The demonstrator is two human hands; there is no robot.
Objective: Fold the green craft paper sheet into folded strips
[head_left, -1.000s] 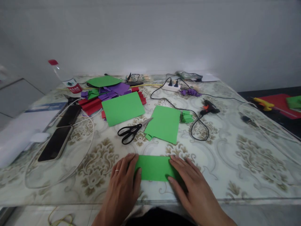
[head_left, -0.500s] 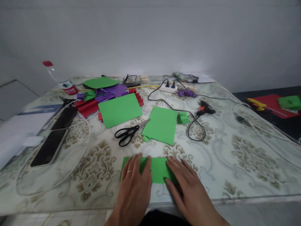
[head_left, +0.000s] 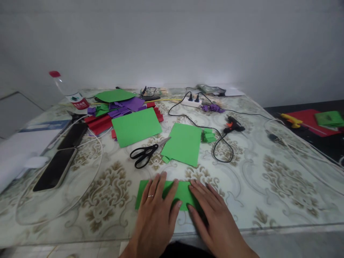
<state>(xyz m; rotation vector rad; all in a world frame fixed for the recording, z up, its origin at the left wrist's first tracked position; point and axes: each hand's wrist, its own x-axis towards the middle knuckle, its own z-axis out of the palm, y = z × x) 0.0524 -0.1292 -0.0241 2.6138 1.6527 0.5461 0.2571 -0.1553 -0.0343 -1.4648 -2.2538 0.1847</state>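
A folded green paper strip (head_left: pixel 184 190) lies near the front edge of the patterned table (head_left: pixel 268 179). My left hand (head_left: pixel 157 211), wearing a ring, lies flat on its left and middle part with fingers stretched out. My right hand (head_left: pixel 212 215) lies flat on the strip's right end, fingers extended. The two hands almost touch at the thumbs. Neither hand grips anything.
Black scissors (head_left: pixel 145 153) and two green sheets (head_left: pixel 184 143) (head_left: pixel 135 126) lie beyond the strip. Red and purple paper scraps (head_left: pixel 118 109), a bottle (head_left: pixel 68 91), two phones (head_left: pixel 55 168), a glue gun (head_left: pixel 233 125) with a looped cord and a power strip (head_left: pixel 192 101) sit farther back.
My left hand slid rightward from the strip's left edge onto its middle, leaving the left end showing. My right hand stayed on the right end. The view shifted slightly.
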